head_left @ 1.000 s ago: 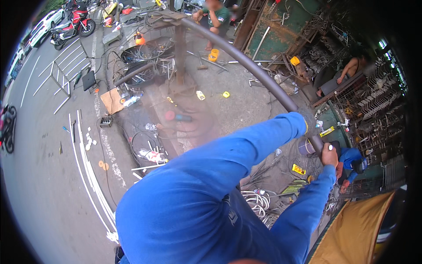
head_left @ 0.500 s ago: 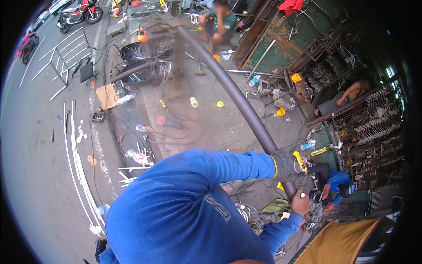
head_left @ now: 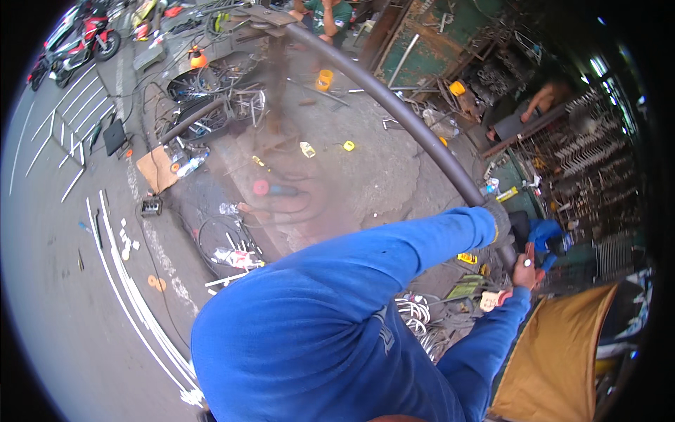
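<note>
A long dark grey metal pipe (head_left: 422, 133) runs from a rusty metal plate fixture (head_left: 271, 20) on a post at the top down to the right. My left hand (head_left: 500, 219), in a grey knitted glove, is wrapped around the pipe near its close end; the sleeve partly covers it. Just below, my bare right hand (head_left: 524, 274) is closed on the pipe's end. A small white round tip shows at its fingers, too small to name. Both blue-sleeved arms reach to the right.
An angle grinder (head_left: 281, 190) and cables lie on the ground. White tubes (head_left: 140, 309) and a metal frame (head_left: 70, 126) are at left. An orange canopy (head_left: 555, 359) stands lower right. People are nearby: green shirt (head_left: 337, 14), blue sleeves (head_left: 545, 232), and one seated at right (head_left: 524, 116).
Both my hands have moved right and up in the view, still gripping the pipe, whose close end has swung with them. The view has shifted too.
</note>
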Tool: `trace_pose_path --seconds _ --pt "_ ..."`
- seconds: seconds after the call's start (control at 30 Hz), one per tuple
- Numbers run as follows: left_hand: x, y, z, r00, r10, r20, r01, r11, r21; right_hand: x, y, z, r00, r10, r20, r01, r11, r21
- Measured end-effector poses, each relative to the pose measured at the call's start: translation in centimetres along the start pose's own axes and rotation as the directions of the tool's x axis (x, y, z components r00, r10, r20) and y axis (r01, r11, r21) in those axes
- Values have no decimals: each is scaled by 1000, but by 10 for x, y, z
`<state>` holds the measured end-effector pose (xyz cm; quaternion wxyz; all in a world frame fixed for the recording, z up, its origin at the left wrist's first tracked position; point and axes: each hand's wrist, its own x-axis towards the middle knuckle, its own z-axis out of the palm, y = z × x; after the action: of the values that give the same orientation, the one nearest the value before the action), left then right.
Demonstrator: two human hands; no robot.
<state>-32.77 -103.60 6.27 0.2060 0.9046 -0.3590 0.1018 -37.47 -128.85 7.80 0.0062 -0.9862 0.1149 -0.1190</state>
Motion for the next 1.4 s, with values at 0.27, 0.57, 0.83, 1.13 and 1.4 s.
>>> trace_pose_path --seconds 0.27,0.57,0.83,1.13,1.4 --pt "-124 55 -37 993 90 -81 -98 990 -98 -173 -25 -45 979 183 -89 -181 983 30" --pt "-70 29 -2 967 220 125 -218 975 -31 -118 -19 -23 996 69 -51 -69 998 2" --pt "-29 51 16 975 197 97 -181 971 -157 -77 0 -33 896 44 443 -80 995 63" --pt "22 69 -2 988 137 -72 -151 951 -270 -12 29 4 915 -197 353 146 975 165" --pt "-20 88 3 999 33 14 -31 995 -100 -60 11 5 956 -138 260 93 980 178"
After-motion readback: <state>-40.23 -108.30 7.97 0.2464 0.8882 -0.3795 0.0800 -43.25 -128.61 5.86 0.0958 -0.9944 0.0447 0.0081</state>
